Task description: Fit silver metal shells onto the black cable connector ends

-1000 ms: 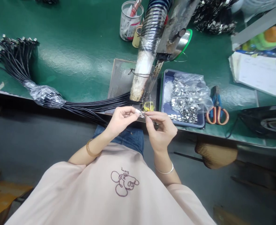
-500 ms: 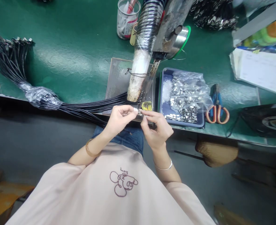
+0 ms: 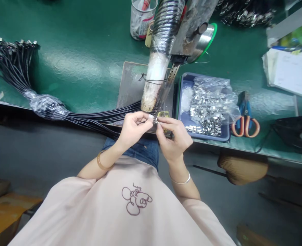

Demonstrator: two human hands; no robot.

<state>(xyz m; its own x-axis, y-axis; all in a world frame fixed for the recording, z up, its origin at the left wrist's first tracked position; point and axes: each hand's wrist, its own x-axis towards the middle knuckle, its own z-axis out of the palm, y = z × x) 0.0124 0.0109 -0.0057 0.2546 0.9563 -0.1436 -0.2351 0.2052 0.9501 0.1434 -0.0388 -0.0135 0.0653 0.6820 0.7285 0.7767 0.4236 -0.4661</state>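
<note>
My left hand (image 3: 136, 128) is closed in a pinch at the table's front edge, below the tip of a white-wrapped hose; what lies between its fingers is too small to make out. Facing it, my right hand (image 3: 174, 136) pinches a small shiny metal piece (image 3: 155, 120), and the fingertips of both hands nearly meet there. Several black cables (image 3: 102, 117) run from the left toward the hose tip, passing behind my left hand. A metal plate (image 3: 130, 78) lies under the hose, with a yellowish sponge-like pad (image 3: 163, 114) partly hidden behind my right fingers.
A ribbed hose (image 3: 154, 73) and a soldering stand (image 3: 189, 37) with a solder wire spool (image 3: 206, 41) reach down over the plate. To the right are a blue tray (image 3: 183, 118) of small metal shells and orange-handled cutters (image 3: 247, 119). A clear cup (image 3: 142, 20) stands behind.
My hands stay pinched together at nearly the same spot, the right fingers now covering more of the yellowish pad. The whole view has shifted slightly, moving the tray and cutters rightward in the picture.
</note>
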